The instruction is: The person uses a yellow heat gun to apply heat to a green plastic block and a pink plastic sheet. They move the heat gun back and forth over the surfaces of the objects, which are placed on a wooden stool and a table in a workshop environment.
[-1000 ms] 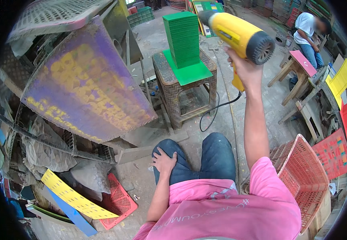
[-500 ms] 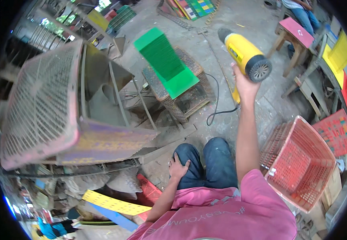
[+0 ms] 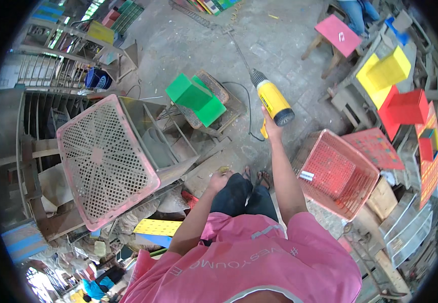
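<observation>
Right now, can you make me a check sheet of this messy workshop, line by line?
Surface: grey floor, dusty.
Job's things: yellow heat gun; green box on a small stool.
Clutter: pink mesh crate at left, red basket at right, coloured boxes and panels around.
Grips: right hand shut on the gun's handle; left hand open on the knee.
Cables: black cord from the gun.
Surroundings: another person's legs at top.

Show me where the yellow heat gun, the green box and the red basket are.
yellow heat gun [image 3: 273,101], head view, on the middle of its yellow body.
green box [image 3: 195,97], head view, on its top face.
red basket [image 3: 361,186], head view, on its far rim.
</observation>
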{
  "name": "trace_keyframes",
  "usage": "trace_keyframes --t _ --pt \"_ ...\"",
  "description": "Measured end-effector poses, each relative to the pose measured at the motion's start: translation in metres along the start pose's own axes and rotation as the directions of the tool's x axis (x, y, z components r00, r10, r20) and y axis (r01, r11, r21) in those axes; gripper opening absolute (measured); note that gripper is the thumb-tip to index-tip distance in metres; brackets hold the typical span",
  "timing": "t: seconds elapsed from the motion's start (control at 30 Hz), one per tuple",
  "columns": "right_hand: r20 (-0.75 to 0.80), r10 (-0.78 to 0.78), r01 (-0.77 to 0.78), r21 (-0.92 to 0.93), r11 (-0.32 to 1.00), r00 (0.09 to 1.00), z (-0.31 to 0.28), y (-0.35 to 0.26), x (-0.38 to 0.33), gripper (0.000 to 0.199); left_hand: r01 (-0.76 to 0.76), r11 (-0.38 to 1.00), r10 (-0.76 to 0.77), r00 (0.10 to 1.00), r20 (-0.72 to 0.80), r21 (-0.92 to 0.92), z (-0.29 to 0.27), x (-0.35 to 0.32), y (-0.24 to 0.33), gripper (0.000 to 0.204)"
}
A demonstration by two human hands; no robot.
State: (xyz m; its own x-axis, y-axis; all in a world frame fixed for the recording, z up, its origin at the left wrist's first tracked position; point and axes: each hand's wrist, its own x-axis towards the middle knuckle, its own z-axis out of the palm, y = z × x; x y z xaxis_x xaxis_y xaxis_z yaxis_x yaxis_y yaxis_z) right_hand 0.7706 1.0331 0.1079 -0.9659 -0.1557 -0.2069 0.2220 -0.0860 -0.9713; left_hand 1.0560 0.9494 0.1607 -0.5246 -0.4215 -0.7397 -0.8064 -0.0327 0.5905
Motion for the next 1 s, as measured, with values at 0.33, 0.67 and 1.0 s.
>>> trace_keyframes --t 0.33,0.67,1.0 --pt "0.187 -0.132 0.18 -0.265 0.947 0.973 0.055 -0.055 0.15 0.047 0.294 0.913 -0.246 0.95 0.193 -0.283 -0.081 0.08 0.057 0.049" --pt "0.653 -0.06 0.295 -0.258 0.92 0.755 0.179 -0.137 0.293 0.045 -0.004 -0.095 -0.538 0.841 0.048 -0.995 -0.127 0.196 0.162 0.067" --pt "0.85 0.24 0.177 -0.357 0.917 0.469 0.318 -0.191 0.418 0.032 -0.677 -0.383 -0.806 0.578 -0.131 -0.629 -0.14 0.284 0.178 0.073"
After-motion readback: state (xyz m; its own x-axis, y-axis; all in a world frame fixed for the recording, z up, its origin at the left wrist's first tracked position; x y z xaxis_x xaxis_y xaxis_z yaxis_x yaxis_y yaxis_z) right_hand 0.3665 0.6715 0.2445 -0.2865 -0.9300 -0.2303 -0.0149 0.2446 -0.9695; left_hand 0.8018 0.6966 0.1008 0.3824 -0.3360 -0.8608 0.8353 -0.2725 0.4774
